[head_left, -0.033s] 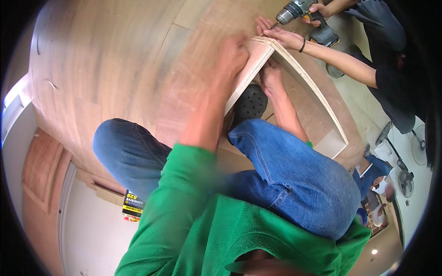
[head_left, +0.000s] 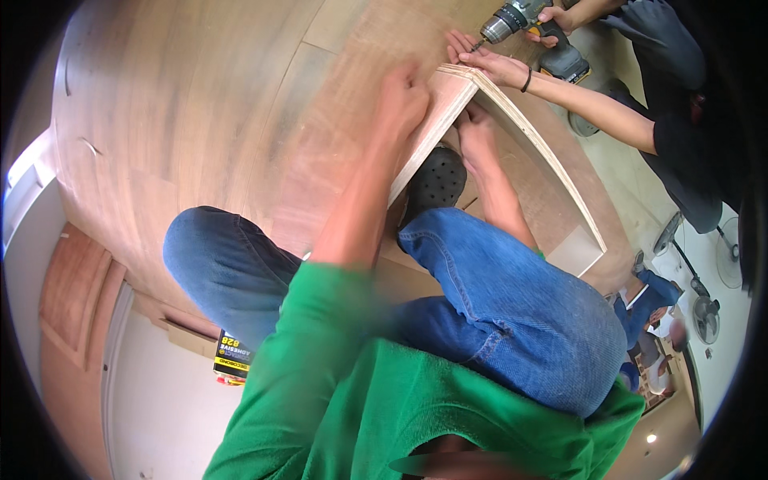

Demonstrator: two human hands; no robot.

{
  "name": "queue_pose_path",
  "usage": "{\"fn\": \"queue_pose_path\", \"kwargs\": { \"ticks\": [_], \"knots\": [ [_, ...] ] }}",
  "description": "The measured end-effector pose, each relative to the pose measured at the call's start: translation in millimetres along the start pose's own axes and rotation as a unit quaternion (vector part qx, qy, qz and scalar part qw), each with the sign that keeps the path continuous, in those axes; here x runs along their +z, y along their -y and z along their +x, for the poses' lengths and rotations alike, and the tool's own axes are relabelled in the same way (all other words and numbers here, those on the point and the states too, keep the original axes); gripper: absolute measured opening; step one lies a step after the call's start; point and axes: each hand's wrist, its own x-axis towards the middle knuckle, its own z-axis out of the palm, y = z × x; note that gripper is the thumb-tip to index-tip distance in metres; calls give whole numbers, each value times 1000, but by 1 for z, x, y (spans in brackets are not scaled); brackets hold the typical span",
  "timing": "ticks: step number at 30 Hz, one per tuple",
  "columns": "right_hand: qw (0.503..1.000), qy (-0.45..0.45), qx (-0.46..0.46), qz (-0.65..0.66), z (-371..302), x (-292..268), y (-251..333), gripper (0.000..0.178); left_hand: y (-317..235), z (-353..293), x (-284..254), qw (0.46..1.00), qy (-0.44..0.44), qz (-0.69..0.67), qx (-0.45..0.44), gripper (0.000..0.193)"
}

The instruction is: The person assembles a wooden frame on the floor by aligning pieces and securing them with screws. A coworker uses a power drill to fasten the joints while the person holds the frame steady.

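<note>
Two plywood panels meet in a corner ahead of me: a left panel (head_left: 448, 108) and a right panel (head_left: 544, 138). My left hand (head_left: 402, 100), slightly blurred, is curled against the outer face of the left panel. Inside the corner, my right hand (head_left: 478, 136) has bent fingers at the inner face of that panel, its fingertips partly hidden. Just beyond the corner, a co-worker's open hand (head_left: 496, 68) lies close to the bit of a cordless drill (head_left: 506, 22). That person's other hand (head_left: 552, 22) grips the drill.
Wood boards (head_left: 240, 120) cover the area to the left. A dark perforated shoe (head_left: 436, 180) is between the panels, below my bent knee in jeans (head_left: 512, 296). A black and yellow can (head_left: 232, 356) stands at lower left. Fans (head_left: 706, 318) and other people are at far right.
My left hand has shifted slightly left along the outer side of the panel. My right hand has moved a little down and right inside the corner. Drill and co-worker stay nearly still.
</note>
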Motion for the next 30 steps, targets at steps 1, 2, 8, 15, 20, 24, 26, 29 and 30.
{"fn": "queue_pose_path", "kwargs": {
  "ticks": [1,2,8,15,20,24,26,29,30],
  "knots": [
    [987,16,-45,-151,-15,-11,20,32,-8,-17,-3,998,-40,-35,-42,69],
    [951,17,-60,-304,-29,-21,40,31,-15,-34,-9,999,-4,29,-30,67],
    [753,-95,-387,-523,-35,-42,98,33,-22,-90,0,962,48,265,-35,47],
    [794,-21,-122,-596,4,-35,92,47,-6,-85,12,956,12,294,-3,35],
    [808,-54,-164,-564,4,-35,85,36,-9,-87,14,954,2,298,-8,35],
    [785,-68,-185,-587,9,-37,78,29,-13,-85,13,955,14,294,-28,36],
    [781,-74,-201,-586,11,-38,76,28,-15,-85,11,952,26,301,-37,36],
    [794,-75,-218,-562,11,-39,74,26,-19,-86,10,953,44,298,-43,35],
    [797,-73,-213,-560,10,-40,74,26,-20,-86,10,952,32,301,-38,36]
  ]
}}
